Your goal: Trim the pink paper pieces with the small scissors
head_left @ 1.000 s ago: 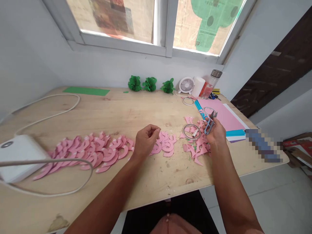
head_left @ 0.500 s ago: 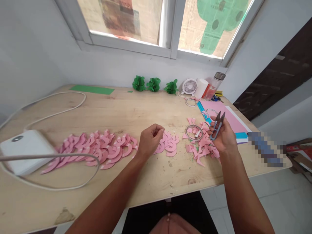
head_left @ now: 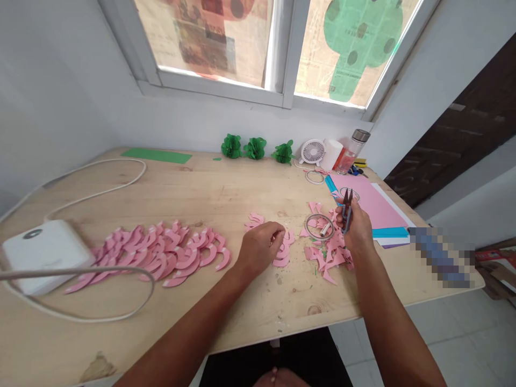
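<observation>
One pair of blue-handled snips [head_left: 345, 220] is held in the right hand [head_left: 358, 228], over the right side of the table [head_left: 226, 188]; the grip is closed around the handles, and the two blades are pointed toward the far side. The left hand [head_left: 262, 244] is held over a small group of pink pieces [head_left: 281, 261]; its fingers are curled in, and whether anything is pinched by that grip cannot be told. Farther left, a long heap of pink arcs [head_left: 161, 252] is spread (too overlapped to be counted), bordered by one white box [head_left: 46, 255]. Between the hands, one ring [head_left: 306, 228] is laid among pink scraps [head_left: 332, 248]. Three green paper ornaments [head_left: 254, 148], one fan [head_left: 313, 152] and one bottle [head_left: 350, 155] are lined along the far edge. A wide stretch of wood is seen beyond the heap; a narrower strip, crossed by both forearms, is bounded by the near edge.
</observation>
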`<state>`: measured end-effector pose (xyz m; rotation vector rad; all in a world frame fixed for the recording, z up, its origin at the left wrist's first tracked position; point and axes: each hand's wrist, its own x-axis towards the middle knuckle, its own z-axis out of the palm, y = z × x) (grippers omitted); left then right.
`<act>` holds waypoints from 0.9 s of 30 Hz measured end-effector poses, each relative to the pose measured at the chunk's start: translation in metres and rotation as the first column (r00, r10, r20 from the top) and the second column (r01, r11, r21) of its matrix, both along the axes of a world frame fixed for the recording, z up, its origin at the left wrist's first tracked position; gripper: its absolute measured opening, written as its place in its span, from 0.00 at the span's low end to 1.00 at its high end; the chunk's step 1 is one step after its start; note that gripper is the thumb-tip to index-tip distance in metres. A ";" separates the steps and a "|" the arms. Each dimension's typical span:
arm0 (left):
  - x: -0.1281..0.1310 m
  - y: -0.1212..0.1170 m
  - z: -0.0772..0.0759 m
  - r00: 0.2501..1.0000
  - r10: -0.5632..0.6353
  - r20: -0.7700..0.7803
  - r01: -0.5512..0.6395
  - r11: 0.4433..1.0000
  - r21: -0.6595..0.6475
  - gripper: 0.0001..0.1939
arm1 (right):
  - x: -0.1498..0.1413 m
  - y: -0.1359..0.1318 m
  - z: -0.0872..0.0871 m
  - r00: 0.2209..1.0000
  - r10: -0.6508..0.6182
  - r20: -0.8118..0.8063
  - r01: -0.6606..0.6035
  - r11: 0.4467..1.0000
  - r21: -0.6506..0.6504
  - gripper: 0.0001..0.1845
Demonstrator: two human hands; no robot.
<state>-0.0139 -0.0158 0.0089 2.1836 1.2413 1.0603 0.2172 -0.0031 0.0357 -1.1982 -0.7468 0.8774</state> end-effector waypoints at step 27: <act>0.095 0.015 0.001 0.971 -0.151 -0.186 0.151 0.988 -0.012 0.05 | 0.000 0.003 -0.018 0.989 -0.147 0.008 0.144 0.982 0.125 0.24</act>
